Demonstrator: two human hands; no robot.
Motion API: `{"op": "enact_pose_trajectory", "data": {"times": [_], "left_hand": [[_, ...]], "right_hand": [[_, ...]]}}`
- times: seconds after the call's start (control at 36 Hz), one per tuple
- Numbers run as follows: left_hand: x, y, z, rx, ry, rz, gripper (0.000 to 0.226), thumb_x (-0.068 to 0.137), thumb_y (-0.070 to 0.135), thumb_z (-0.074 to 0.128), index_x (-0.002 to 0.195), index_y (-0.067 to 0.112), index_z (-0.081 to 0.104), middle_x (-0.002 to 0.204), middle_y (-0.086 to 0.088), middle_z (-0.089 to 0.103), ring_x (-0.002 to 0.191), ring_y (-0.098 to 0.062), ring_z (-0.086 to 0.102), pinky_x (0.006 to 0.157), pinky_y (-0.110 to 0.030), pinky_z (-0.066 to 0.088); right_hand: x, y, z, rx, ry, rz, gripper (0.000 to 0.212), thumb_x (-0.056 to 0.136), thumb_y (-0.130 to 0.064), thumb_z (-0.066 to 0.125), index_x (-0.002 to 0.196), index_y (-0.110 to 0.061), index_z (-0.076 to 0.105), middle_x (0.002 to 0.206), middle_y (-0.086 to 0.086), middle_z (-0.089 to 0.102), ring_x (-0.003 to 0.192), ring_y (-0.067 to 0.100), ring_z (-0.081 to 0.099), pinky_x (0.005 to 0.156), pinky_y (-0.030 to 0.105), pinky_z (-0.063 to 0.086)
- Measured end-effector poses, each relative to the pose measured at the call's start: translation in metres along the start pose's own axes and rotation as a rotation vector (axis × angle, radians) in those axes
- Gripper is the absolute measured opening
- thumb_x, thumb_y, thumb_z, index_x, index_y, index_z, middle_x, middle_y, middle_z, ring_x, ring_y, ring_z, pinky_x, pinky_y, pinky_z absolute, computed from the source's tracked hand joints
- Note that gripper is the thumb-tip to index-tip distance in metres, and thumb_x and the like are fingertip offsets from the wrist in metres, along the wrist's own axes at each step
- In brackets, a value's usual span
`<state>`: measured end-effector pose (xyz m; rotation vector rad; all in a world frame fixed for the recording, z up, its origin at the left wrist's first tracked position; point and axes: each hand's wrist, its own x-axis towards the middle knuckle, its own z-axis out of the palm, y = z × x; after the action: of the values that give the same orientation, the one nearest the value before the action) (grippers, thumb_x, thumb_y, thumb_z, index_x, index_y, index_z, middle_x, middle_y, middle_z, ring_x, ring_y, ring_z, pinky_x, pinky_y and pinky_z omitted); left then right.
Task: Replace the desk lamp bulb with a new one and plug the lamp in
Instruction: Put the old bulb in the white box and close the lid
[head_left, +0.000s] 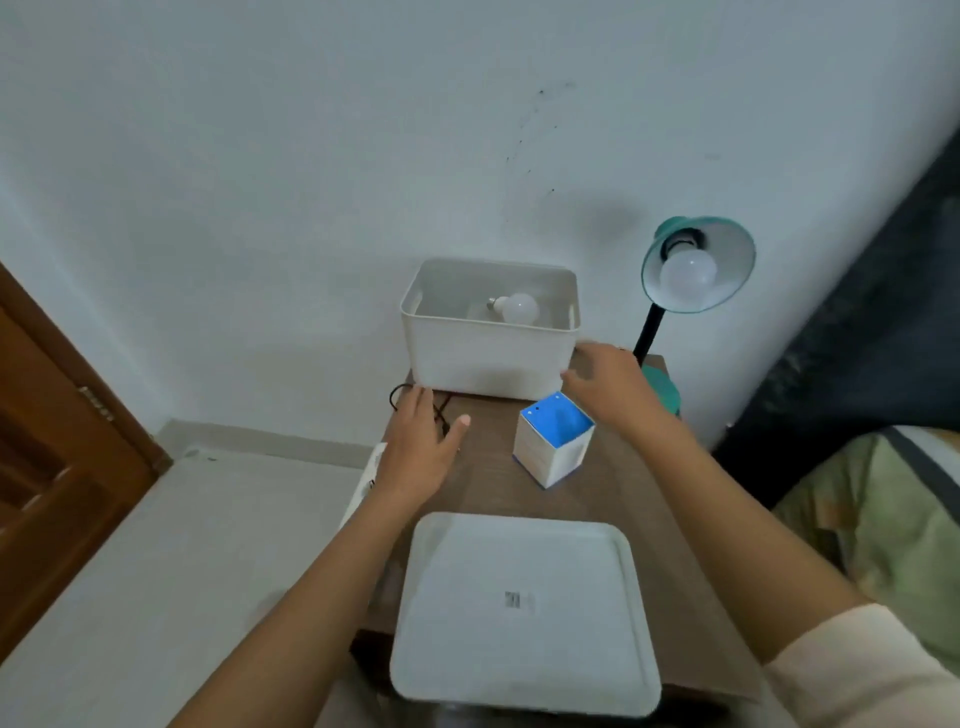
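Observation:
A teal desk lamp (698, 262) stands at the table's far right with a white bulb (688, 275) in its shade. Another white bulb (514, 307) lies inside a white bin (488, 358) at the back. A blue and white bulb box (553, 439) stands in the middle of the table. The lamp's black cord (400, 397) lies at the far left edge. My left hand (423, 447) rests open, flat over the cord area. Between the bin and the lamp's base hovers my right hand (610, 387), fingers spread and empty.
A white tray (524, 613) lies upside down on the near part of the brown table (618, 499). A white power strip (363, 478) shows past the table's left edge. A wooden door is at far left, a bed at right.

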<state>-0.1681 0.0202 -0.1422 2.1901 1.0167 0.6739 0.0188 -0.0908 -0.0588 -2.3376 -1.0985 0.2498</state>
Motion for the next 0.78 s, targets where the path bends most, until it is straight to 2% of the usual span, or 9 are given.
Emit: {"op": "enact_pose_trajectory", "data": {"times": [0.06, 0.11, 0.19, 0.28, 0.33, 0.39, 0.5, 0.67, 0.78], "left_hand": [[-0.042, 0.001, 0.007, 0.019, -0.051, -0.036, 0.064, 0.093, 0.039, 0.049, 0.143, 0.005, 0.027, 0.154, -0.010, 0.021, 0.142, -0.021, 0.018, 0.113, -0.030, 0.017], [-0.081, -0.002, 0.016, 0.019, -0.074, -0.064, 0.067, 0.094, 0.040, 0.048, 0.145, 0.006, 0.021, 0.156, -0.008, 0.014, 0.144, -0.018, 0.012, 0.115, -0.029, 0.013], [-0.129, -0.015, 0.028, 0.083, -0.078, -0.112, 0.071, 0.093, 0.044, 0.046, 0.147, 0.006, 0.018, 0.157, -0.009, 0.013, 0.144, -0.019, 0.011, 0.115, -0.028, 0.010], [-0.162, -0.025, 0.035, 0.116, -0.089, -0.154, 0.072, 0.094, 0.043, 0.045, 0.147, 0.003, 0.017, 0.156, -0.011, 0.011, 0.144, -0.021, 0.011, 0.115, -0.028, 0.008], [-0.178, -0.029, 0.037, 0.108, -0.090, -0.174, 0.073, 0.094, 0.042, 0.046, 0.146, 0.002, 0.015, 0.156, -0.013, 0.010, 0.144, -0.022, 0.010, 0.116, -0.028, 0.008], [-0.188, -0.034, 0.039, 0.112, -0.097, -0.193, 0.075, 0.094, 0.042, 0.047, 0.147, 0.001, 0.013, 0.157, -0.014, 0.008, 0.145, -0.022, 0.007, 0.116, -0.028, 0.007], [-0.196, -0.040, 0.043, 0.160, -0.076, -0.212, 0.079, 0.092, 0.045, 0.048, 0.147, 0.001, 0.011, 0.157, -0.014, 0.007, 0.145, -0.022, 0.004, 0.116, -0.030, 0.007], [-0.196, -0.040, 0.047, 0.156, -0.027, -0.223, 0.080, 0.091, 0.044, 0.050, 0.146, -0.002, 0.014, 0.156, -0.017, 0.011, 0.145, -0.024, 0.007, 0.117, -0.029, 0.005], [-0.195, -0.038, 0.047, 0.105, -0.007, -0.239, 0.077, 0.091, 0.038, 0.054, 0.145, -0.002, 0.017, 0.155, -0.017, 0.015, 0.144, -0.024, 0.011, 0.116, -0.027, 0.005]], "right_hand": [[-0.033, 0.013, 0.003, 0.016, 0.005, 0.012, 0.026, 0.088, -0.017, 0.054, 0.106, 0.001, 0.059, 0.100, 0.020, 0.062, 0.101, 0.034, 0.056, 0.080, 0.038, 0.043], [-0.068, 0.027, 0.010, 0.025, -0.016, 0.021, 0.018, 0.088, -0.015, 0.053, 0.096, 0.001, 0.059, 0.092, 0.017, 0.062, 0.097, 0.033, 0.057, 0.072, 0.036, 0.042], [-0.116, 0.051, 0.028, 0.027, -0.038, 0.079, 0.029, 0.091, -0.016, 0.053, 0.110, 0.005, 0.058, 0.112, 0.022, 0.061, 0.110, 0.037, 0.054, 0.086, 0.038, 0.041], [-0.153, 0.078, 0.051, 0.008, -0.097, 0.163, 0.028, 0.093, -0.023, 0.052, 0.106, 0.000, 0.058, 0.107, 0.019, 0.061, 0.110, 0.036, 0.054, 0.083, 0.034, 0.039], [-0.172, 0.095, 0.066, 0.005, -0.136, 0.214, 0.038, 0.093, -0.028, 0.050, 0.123, -0.004, 0.052, 0.120, 0.017, 0.060, 0.114, 0.034, 0.053, 0.090, 0.035, 0.041], [-0.186, 0.108, 0.079, 0.030, -0.149, 0.248, 0.050, 0.094, -0.029, 0.049, 0.137, -0.006, 0.039, 0.133, 0.016, 0.053, 0.121, 0.033, 0.049, 0.101, 0.038, 0.038], [-0.204, 0.122, 0.096, 0.043, -0.101, 0.231, 0.060, 0.094, -0.030, 0.047, 0.144, -0.003, 0.027, 0.151, 0.018, 0.032, 0.138, 0.034, 0.031, 0.115, 0.039, 0.024], [-0.214, 0.124, 0.109, 0.007, -0.011, 0.152, 0.057, 0.097, -0.025, 0.042, 0.145, 0.000, 0.024, 0.154, 0.018, 0.025, 0.145, 0.029, 0.020, 0.119, 0.035, 0.007], [-0.214, 0.123, 0.118, 0.023, 0.030, 0.149, 0.056, 0.097, -0.022, 0.042, 0.145, 0.001, 0.025, 0.153, 0.018, 0.028, 0.144, 0.027, 0.022, 0.119, 0.033, 0.007]]}}
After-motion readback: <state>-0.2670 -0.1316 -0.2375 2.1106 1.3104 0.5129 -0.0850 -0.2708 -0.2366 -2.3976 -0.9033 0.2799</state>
